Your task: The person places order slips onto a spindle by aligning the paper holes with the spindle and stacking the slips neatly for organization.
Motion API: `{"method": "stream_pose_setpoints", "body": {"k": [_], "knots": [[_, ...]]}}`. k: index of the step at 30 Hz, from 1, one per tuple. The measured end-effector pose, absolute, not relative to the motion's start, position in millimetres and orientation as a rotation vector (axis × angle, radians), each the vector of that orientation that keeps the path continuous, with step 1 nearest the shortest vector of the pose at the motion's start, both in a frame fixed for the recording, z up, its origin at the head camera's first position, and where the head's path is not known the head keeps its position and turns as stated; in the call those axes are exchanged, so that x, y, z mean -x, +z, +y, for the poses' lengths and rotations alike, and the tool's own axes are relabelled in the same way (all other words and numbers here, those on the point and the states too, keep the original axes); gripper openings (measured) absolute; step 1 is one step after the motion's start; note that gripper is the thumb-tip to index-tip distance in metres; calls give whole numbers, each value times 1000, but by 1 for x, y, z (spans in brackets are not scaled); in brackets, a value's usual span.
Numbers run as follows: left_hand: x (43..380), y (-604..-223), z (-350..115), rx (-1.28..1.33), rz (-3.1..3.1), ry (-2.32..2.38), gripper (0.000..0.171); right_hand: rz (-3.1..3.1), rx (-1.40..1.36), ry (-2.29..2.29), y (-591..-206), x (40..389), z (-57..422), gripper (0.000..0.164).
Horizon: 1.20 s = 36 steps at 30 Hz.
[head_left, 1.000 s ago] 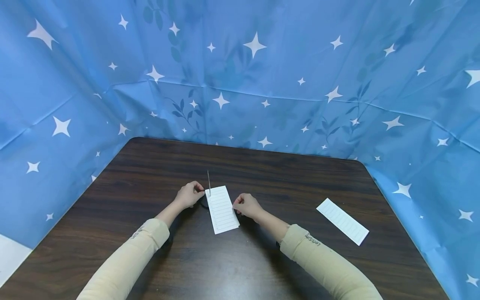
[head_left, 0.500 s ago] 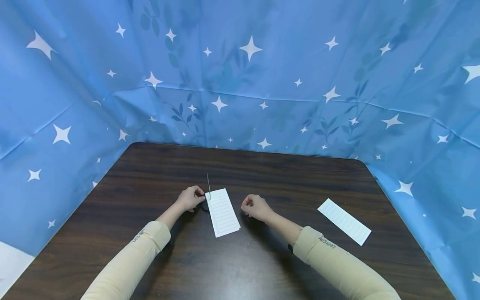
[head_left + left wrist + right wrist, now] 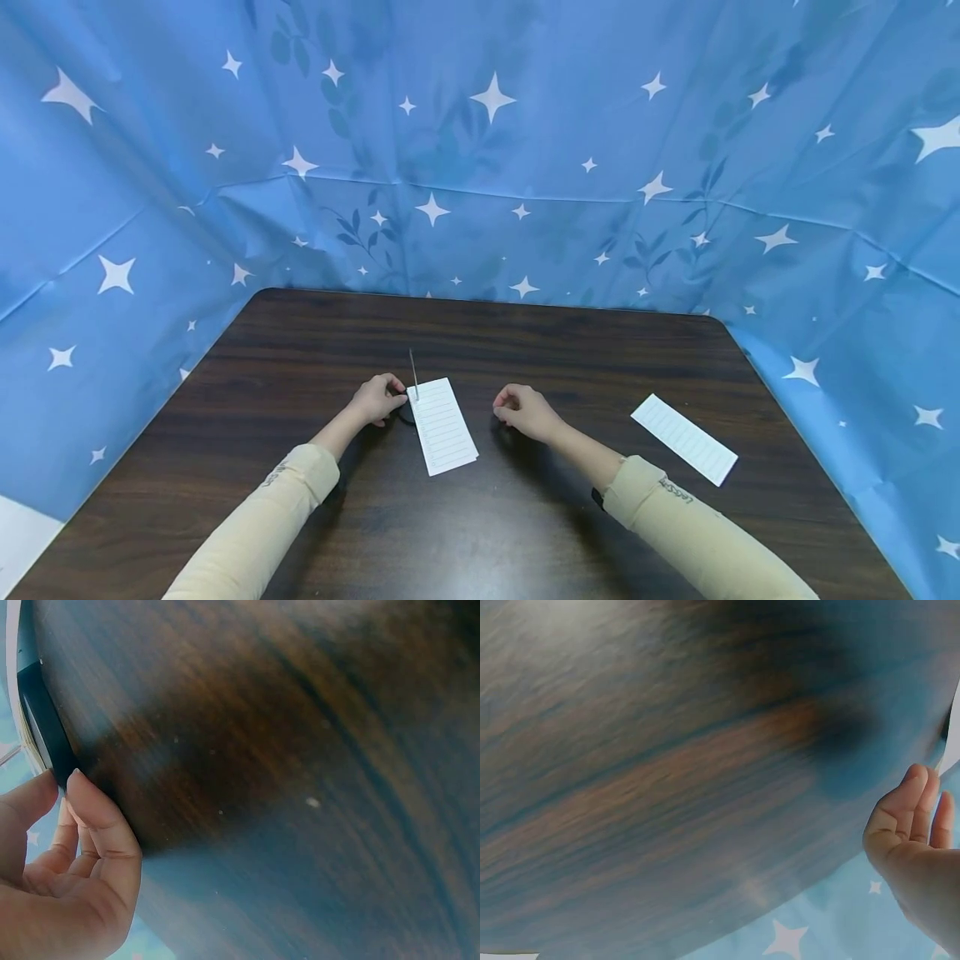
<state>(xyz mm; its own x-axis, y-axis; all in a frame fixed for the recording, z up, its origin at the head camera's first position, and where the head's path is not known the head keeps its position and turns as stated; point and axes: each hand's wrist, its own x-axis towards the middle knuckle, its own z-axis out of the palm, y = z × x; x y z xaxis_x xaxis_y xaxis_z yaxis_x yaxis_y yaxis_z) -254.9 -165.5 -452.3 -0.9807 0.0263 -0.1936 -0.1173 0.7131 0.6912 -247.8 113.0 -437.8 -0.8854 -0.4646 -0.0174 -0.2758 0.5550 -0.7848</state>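
A bill spike with a round black base (image 3: pixel 406 413) stands near the middle of the table. Its thin metal rod (image 3: pixel 413 371) rises through the upper left corner of lined white paper slips (image 3: pixel 444 429), which cover most of the base. My left hand (image 3: pixel 372 401) pinches the base's left edge between thumb and index finger; the left wrist view shows the dark base (image 3: pixel 49 731) right at the fingertips. To the right of the slips, my right hand (image 3: pixel 529 413) is apart from them, its fingers loosely bent and holding nothing.
Another stack of lined white slips (image 3: pixel 684 439) lies at an angle on the right of the dark wooden table (image 3: pixel 465 542). A blue curtain with white stars (image 3: pixel 480 167) hangs behind and along both sides. Something white (image 3: pixel 22 542) shows at the lower left edge.
My right hand has let go of the slips' right edge and moved away to the right. The left hand keeps its place at the base, and the slips lie as before.
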Motion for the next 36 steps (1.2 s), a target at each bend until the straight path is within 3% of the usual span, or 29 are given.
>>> {"method": "stream_pose_setpoints", "body": {"k": [10,36], "knots": [[254,-448,-164,80,2696,1117,20,2512,787,-1226,-427,254,148,20],[251,-450,-164,122,2667,1107,17,2684,744,-1108,-427,240,214,16]]}}
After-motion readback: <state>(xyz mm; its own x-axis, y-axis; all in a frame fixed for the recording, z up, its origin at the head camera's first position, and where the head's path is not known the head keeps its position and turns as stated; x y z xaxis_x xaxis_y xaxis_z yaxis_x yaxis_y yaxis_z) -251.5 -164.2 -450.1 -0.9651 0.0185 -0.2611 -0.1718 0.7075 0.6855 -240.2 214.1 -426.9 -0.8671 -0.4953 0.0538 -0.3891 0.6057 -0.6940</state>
